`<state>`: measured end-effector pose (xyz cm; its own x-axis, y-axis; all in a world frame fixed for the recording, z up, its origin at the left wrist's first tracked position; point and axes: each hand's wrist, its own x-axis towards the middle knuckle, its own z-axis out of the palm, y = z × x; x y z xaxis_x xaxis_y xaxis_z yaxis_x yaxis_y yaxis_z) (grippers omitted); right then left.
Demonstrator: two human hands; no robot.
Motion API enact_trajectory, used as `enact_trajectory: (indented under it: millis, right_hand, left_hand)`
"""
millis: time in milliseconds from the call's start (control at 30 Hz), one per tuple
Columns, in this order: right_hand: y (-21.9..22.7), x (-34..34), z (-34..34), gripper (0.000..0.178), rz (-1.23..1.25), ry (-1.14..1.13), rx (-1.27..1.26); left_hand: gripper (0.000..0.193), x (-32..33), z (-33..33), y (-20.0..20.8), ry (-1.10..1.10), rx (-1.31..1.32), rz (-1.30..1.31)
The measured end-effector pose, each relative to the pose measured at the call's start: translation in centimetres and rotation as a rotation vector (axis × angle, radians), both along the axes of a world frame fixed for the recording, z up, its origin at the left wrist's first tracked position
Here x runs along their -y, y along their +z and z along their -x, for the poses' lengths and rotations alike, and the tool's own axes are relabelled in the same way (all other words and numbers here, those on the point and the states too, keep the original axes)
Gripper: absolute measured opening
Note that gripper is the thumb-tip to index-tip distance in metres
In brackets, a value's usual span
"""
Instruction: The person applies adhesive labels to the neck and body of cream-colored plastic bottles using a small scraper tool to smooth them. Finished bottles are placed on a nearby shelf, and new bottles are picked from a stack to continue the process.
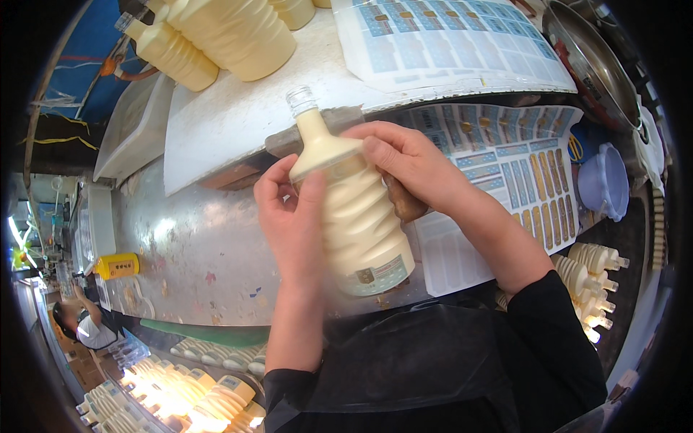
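Closest, along the lower edge: a black apron (pixel 426 353) between black sleeves (pixel 556 339). Just beyond, gripped from both sides above the metal table (pixel 195 245): a cream bottle (pixel 357 216), tilted, with base toward the apron and clear threaded neck (pixel 300 101) pointing away. On the left shoulder of the bottle, the curled left hand (pixel 289 202), with thumb over the front; round the opposite shoulder, the closed right hand (pixel 404 159), with thumb on top and fingers partly hidden behind. Low on the bottle front, a pale blue-green label (pixel 381 276) with a dark emblem. Beneath the right hand, close against the bottle, a brown rounded piece (pixel 404 202) (too hidden to say what kind). Spread to the right, a sheet of blue and gold stickers (pixel 498 173). Farther on, a white board (pixel 216 137), bearing a second sticker sheet (pixel 455 50) and several more cream bottles (pixel 231 40), standing. Off to the right, a lavender bucket (pixel 605 184) near a wide metal pan (pixel 590 58). Farther left, a yellow tub (pixel 118 266), and well beyond, a co-worker (pixel 94 332).
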<state>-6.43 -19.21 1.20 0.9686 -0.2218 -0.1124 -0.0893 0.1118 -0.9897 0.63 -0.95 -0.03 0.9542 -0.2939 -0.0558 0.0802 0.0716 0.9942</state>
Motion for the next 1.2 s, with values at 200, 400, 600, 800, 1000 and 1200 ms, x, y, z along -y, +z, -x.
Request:
enact_trajectory:
  millis: [200, 400, 600, 800, 1000, 1200]
  right_hand:
    - [-0.8, -0.2, 0.1, 0.036, -0.071, 0.000, 0.021]
    - [-0.8, -0.3, 0.0, 0.037, -0.063, -0.014, 0.033]
    - [-0.8, -0.4, 0.1, 0.038, -0.033, -0.034, 0.024]
    - [-0.8, -0.4, 0.1, 0.037, -0.025, -0.030, 0.018]
    - [0.1, 1.6, 0.3, 0.034, -0.044, -0.041, -0.037]
    - [2.1, 0.3, 1.4, 0.025, -0.040, -0.241, 0.116]
  left_hand:
    - [0.044, 0.1, 0.2, 0.3, -0.004, -0.007, 0.002]
    - [0.044, 0.0, 0.1, 0.0, -0.012, 0.007, 0.024]
    - [0.044, 0.0, 0.1, 0.1, -0.015, 0.014, 0.018]
    - [0.044, -0.1, 0.0, -0.1, -0.015, 0.010, 0.023]
    - [0.042, -0.1, 0.0, -0.2, 0.003, 0.015, -0.004]
    - [0.041, 0.1, 0.1, 0.1, 0.029, 0.002, -0.049]
